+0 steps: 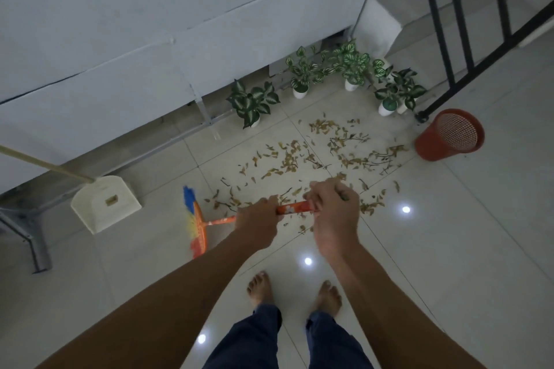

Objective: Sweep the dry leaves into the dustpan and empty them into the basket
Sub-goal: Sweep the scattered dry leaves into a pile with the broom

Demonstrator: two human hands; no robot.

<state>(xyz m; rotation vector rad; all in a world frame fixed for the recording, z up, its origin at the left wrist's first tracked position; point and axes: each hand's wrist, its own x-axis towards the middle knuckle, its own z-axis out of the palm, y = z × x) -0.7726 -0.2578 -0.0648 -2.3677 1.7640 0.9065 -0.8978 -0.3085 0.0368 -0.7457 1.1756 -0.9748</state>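
Note:
Both hands grip an orange broom handle [295, 207] held roughly level above the tiled floor. My left hand [259, 220] holds it nearer the head, my right hand [334, 207] nearer its end. The broom head [196, 226], with blue, yellow and orange bristles, points left. Dry leaves [323, 156] lie scattered across the tiles beyond my hands. A cream dustpan [105, 204] with a long pale handle stands at the left by the wall. The red mesh basket [449, 136] stands at the right, past the leaves.
Several potted plants [347, 75] in white pots line the wall behind the leaves. A black metal railing [455, 48] rises at the upper right near the basket. A grey metal leg [37, 252] stands at the far left. My bare feet [293, 293] are on the tiles below.

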